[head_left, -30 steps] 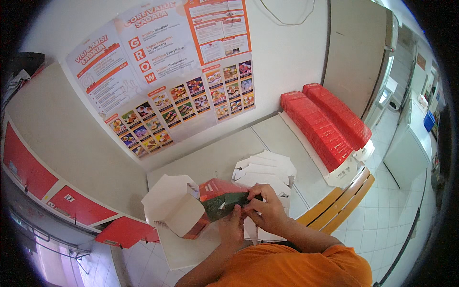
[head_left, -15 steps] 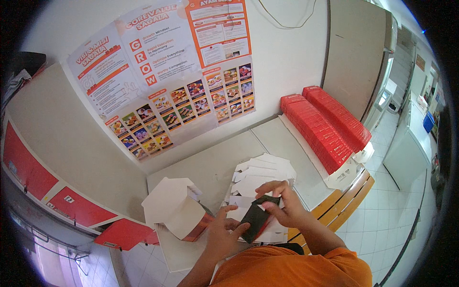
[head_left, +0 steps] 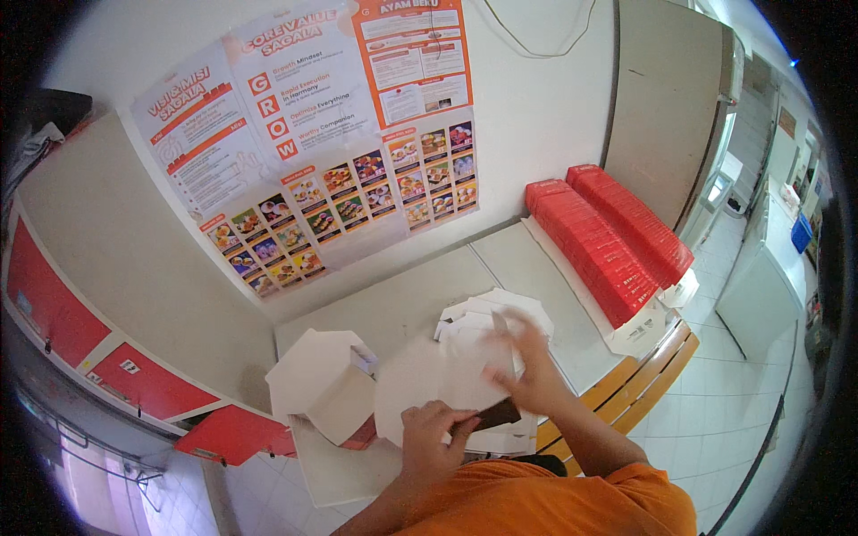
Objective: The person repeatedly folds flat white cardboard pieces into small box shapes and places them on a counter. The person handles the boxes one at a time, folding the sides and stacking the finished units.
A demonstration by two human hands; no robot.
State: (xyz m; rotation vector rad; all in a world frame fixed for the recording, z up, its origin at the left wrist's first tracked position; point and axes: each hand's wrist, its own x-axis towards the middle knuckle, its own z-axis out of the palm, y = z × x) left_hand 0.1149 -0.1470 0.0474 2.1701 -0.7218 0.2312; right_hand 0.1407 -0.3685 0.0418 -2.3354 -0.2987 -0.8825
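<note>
My left hand (head_left: 433, 433) is closed on the near edge of a cardboard food box (head_left: 420, 375), thumb against its dark panel (head_left: 499, 414). White inner faces and flaps of this box now spread out over the table in front of me, partly blurred. Over its right side hovers my right hand (head_left: 532, 366), smeared by motion, so whether its fingers touch the flaps is unclear. Just beyond lies a fanned pile of flat white box blanks (head_left: 514, 308). Left of my hands stands another white box (head_left: 335, 389) with its flaps up and a red lower side.
Two long rows of red folded cartons (head_left: 594, 250) lie on white card at the table's far right. A slatted wooden bench (head_left: 626, 384) adjoins the right edge. Red-fronted cabinets (head_left: 152, 384) stand on the left. Posters (head_left: 313, 134) cover the wall behind the table (head_left: 375, 308).
The box between my hands has turned and its white flaps have swung into view. My right hand has let go of the dark panel and lifted slightly away; my left keeps its grip.
</note>
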